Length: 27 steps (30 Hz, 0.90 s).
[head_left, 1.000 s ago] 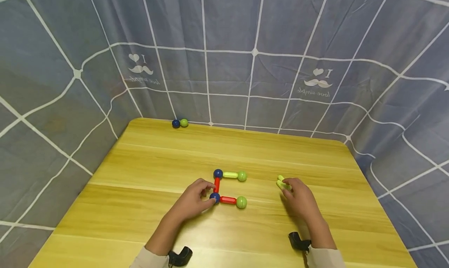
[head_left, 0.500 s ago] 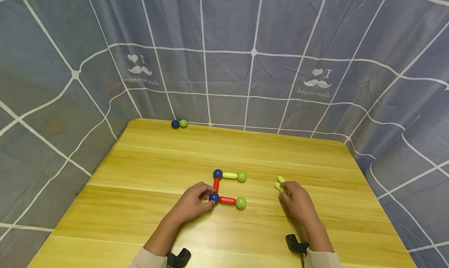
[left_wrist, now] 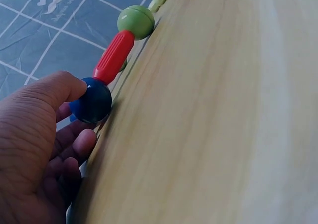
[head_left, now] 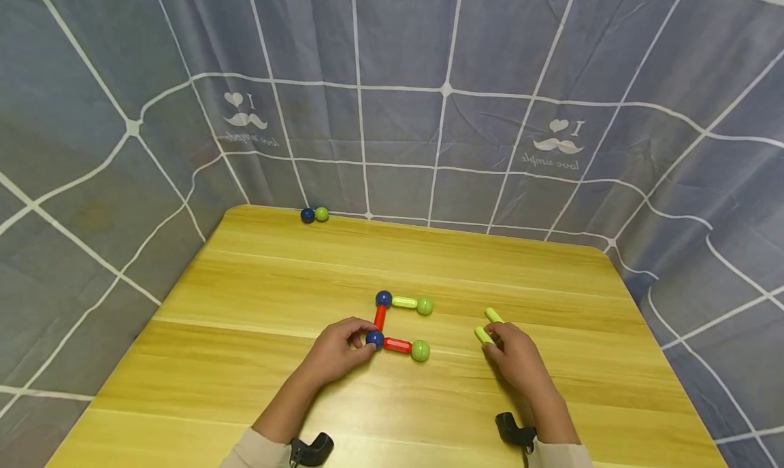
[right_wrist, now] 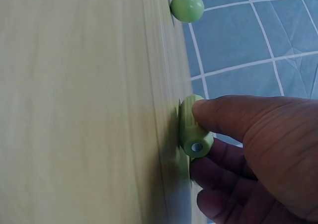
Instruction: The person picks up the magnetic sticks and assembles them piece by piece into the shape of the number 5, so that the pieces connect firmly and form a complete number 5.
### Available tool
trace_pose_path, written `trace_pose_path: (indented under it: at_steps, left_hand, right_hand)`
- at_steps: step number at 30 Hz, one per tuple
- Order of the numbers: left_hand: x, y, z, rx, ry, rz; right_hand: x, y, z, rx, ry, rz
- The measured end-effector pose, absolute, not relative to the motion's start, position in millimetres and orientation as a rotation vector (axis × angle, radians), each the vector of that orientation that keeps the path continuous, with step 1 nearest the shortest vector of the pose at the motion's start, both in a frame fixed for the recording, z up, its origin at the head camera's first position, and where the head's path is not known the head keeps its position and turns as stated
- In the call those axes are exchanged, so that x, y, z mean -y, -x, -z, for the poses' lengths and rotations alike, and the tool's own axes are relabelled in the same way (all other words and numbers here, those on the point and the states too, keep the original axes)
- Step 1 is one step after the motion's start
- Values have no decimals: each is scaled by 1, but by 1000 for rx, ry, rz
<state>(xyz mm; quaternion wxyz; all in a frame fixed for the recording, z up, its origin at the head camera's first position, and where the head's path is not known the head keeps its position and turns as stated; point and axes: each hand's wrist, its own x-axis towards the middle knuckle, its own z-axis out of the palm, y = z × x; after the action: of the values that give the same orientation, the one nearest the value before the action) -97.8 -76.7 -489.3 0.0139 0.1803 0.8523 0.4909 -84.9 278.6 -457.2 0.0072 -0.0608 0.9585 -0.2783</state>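
Observation:
My left hand [head_left: 339,352] holds the near blue ball [head_left: 374,339], thumb against it in the left wrist view and fingers curled behind. From that ball one red rod [head_left: 380,317] runs to a far blue ball [head_left: 384,298], another red rod [head_left: 397,345] to a green ball [head_left: 420,350]. A yellow-green rod [head_left: 405,303] links the far blue ball to a second green ball [head_left: 425,305]. To the right, my right hand [head_left: 519,359] pinches the nearer of two loose yellow-green rods [right_wrist: 189,127]; the farther rod [head_left: 493,314] lies by its fingertips, partly hidden.
A blue ball [head_left: 307,215] and a green ball [head_left: 321,214] sit side by side at the back left edge of the wooden table [head_left: 520,271]. A grey-blue curtain [head_left: 398,128] with white lines encloses the back and sides. Black wrist devices [head_left: 314,449] are at both cuffs.
The two loose rods have spread apart, the nearer one shifting toward me and left with my right hand. The ball-and-rod shape has turned slightly; my left hand stays at its near blue ball.

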Motion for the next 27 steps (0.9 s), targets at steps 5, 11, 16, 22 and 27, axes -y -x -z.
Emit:
trace_pose_path:
  at_steps: [5, 11, 16, 22, 27]
  left_hand:
    - [75, 99, 489, -2646, -552, -1534]
    - [73, 101, 490, -2680, -516, -1520]
    - [70, 103, 493, -2723, -474, -1510]
    - [67, 108, 495, -2737, -439, -1528]
    - [64, 120, 496, -2727, -450, -1544]
  right_hand:
    - [-278, 85, 458, -2974, 172, 900]
    - [-277, 88, 458, -2929, 147, 1018]
    - [-269, 88, 459, -2831, 90, 1216]
    - [-247, 89, 461, -2629, 29, 1480]
    - [-231, 89, 465, -2535, -16, 1588]
